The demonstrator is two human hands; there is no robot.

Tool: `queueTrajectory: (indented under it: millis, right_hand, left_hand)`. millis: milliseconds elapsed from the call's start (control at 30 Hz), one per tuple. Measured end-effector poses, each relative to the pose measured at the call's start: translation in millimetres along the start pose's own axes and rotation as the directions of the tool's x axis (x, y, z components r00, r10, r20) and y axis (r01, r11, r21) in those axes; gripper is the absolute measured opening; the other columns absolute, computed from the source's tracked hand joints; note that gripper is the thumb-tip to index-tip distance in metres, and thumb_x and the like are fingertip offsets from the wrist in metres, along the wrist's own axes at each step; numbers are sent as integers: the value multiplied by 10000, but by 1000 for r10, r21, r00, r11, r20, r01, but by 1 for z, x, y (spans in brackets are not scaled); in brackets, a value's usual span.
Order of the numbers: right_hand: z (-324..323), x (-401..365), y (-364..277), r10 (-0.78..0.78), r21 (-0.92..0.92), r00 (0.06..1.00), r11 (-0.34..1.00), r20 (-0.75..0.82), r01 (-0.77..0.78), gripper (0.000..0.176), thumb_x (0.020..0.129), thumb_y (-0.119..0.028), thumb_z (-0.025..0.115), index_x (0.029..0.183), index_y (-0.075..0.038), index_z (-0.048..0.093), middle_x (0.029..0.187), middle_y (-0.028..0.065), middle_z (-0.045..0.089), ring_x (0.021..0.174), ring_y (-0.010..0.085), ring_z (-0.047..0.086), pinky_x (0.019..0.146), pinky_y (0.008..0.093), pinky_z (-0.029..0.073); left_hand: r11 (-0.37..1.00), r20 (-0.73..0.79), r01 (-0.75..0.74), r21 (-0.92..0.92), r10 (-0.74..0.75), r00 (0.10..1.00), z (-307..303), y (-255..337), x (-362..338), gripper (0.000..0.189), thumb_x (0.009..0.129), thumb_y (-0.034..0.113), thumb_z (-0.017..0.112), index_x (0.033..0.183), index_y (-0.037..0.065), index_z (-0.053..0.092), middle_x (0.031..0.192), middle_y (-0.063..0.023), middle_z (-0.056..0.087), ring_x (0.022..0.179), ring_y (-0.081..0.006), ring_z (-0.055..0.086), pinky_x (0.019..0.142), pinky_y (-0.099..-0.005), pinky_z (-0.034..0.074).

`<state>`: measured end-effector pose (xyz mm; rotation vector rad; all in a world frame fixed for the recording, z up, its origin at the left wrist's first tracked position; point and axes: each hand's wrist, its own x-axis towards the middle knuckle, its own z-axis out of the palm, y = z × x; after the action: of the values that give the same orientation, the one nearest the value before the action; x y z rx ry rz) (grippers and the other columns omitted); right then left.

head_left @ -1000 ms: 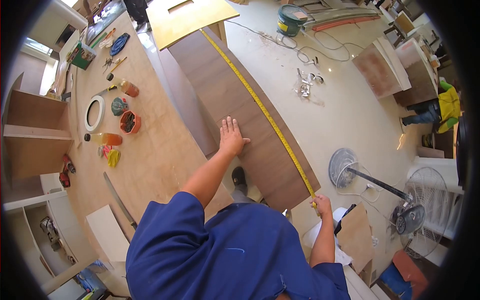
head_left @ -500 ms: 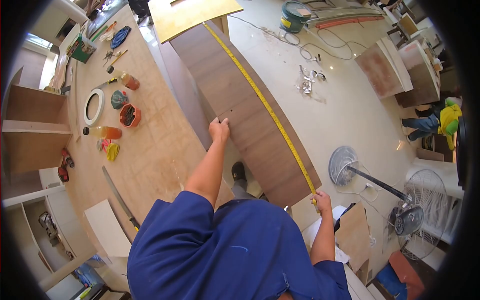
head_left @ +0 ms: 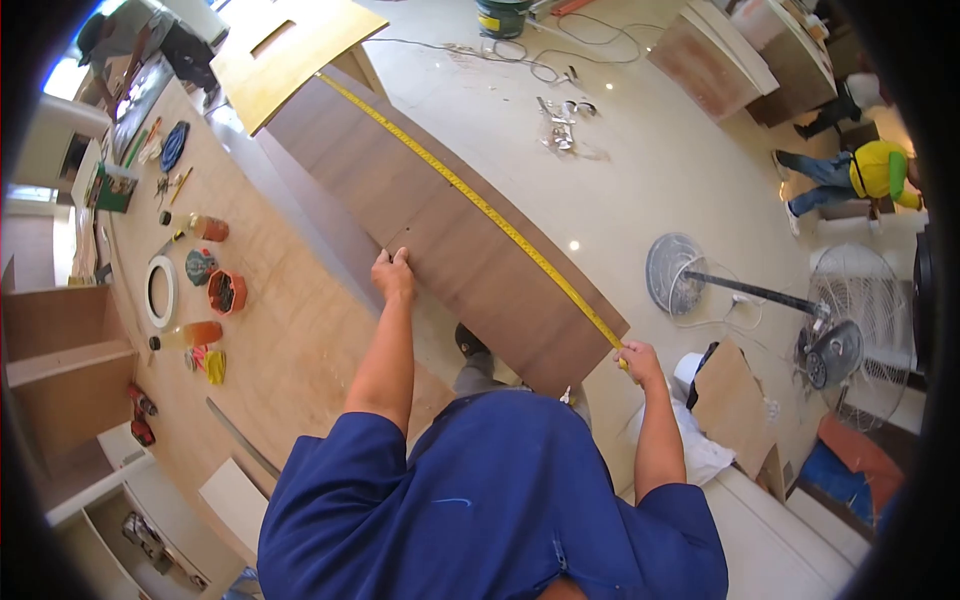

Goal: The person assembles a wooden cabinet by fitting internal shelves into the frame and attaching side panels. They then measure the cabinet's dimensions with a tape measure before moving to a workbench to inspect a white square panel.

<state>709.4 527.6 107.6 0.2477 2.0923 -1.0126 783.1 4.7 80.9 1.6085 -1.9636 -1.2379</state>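
Observation:
A long brown wood-grain board stretches away from my body, with a yellow tape measure pulled out along its right side. The tape's far end reaches the yellowish panel at the top. At the board's near right corner, my right hand is closed around the near end of the tape measure. My left hand is at the board's left edge with its fingers pinched; what they hold, if anything, is too small to make out. Close to those fingers, a small dark spot shows on the board.
On the left, a plywood worktop carries bottles, an orange container, a white ring and a drill. A standing fan is at right. Cable and scraps lie on the floor. Other people are at upper left and right.
The view has turned, so the board and worktop sit further left in it. Both hands keep their places at the board, the right still on the tape measure.

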Motion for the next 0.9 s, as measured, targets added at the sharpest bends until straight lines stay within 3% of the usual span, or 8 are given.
queueTrajectory:
  millis: [133, 200, 267, 333, 400, 533, 733, 900]
  right_hand:
    - [-2, -7, -13, -79, -203, 995, 977, -65, 64, 162, 795, -155, 612, 815, -23, 704, 667, 65, 638, 587, 143, 575, 572, 302, 460]
    - [-2, 0, -2, -122, -180, 991, 978, -64, 109, 189, 814, -208, 625, 825, -34, 697, 675, 89, 647, 594, 167, 582, 583, 332, 465]
    - [-2, 15, 23, -297, -286, 953, 920, -66, 267, 256, 856, -265, 589, 792, -28, 659, 621, 131, 592, 554, 210, 533, 566, 371, 446]
    - [-4, 7, 12, -200, -299, 979, 938, -45, 177, 258, 855, -280, 578, 817, -44, 672, 652, 122, 613, 569, 212, 539, 574, 365, 452]
    - [-2, 4, 12, -133, -217, 989, 969, -69, 115, 259, 817, -260, 572, 903, -60, 712, 743, 94, 672, 625, 204, 586, 609, 334, 480]
    - [-6, -2, -2, 0, -138, 1000, 990, -27, -4, 288, 791, -234, 553, 946, -59, 721, 779, 92, 679, 656, 197, 600, 624, 329, 485]
    - [-7, -9, -8, -70, -154, 996, 986, -49, 62, 305, 796, -198, 495, 974, -92, 718, 795, 83, 692, 631, 203, 615, 618, 346, 495]
    - [-10, -11, -15, -4, -178, 1000, 984, -2, 4, 309, 793, -201, 490, 971, -93, 719, 834, 80, 706, 686, 214, 632, 661, 347, 504]
  left_hand:
    - [995, 86, -7, 98, -1, 996, -10, 5, 1, 526, 794, 273, 742, 1137, -107, 621, 1124, -259, 648, 1036, -339, 643, 911, -365, 483]
    - [956, -93, -147, 252, 175, 980, 7, -33, 22, 488, 796, 305, 735, 1058, -99, 656, 1050, -256, 669, 935, -354, 652, 848, -387, 496]
    - [919, -62, -273, 286, 302, 951, 8, -48, 33, 484, 806, 314, 728, 1033, -108, 660, 1005, -252, 677, 857, -372, 633, 803, -411, 495]
    - [975, 71, -209, 80, 203, 977, 6, -56, 44, 392, 828, 227, 732, 965, -129, 644, 866, -144, 681, 689, -215, 587, 642, -353, 487]
    - [995, 104, -35, -93, 44, 994, 3, -39, 31, 356, 853, 197, 722, 1016, -108, 636, 828, -97, 664, 629, -160, 546, 560, -320, 459]
    - [993, 109, 23, -113, -10, 994, 3, -26, 21, 406, 878, 181, 707, 1097, -142, 595, 872, -122, 672, 680, -178, 574, 570, -314, 451]
    - [984, 150, 102, -148, -80, 985, -3, -11, 13, 382, 872, 166, 720, 1113, -107, 604, 850, -76, 640, 641, -128, 525, 521, -296, 398]
    - [980, 115, 125, -154, -108, 987, -3, -6, 10, 372, 862, 156, 729, 1106, -98, 608, 856, -68, 639, 651, -134, 526, 520, -308, 401]
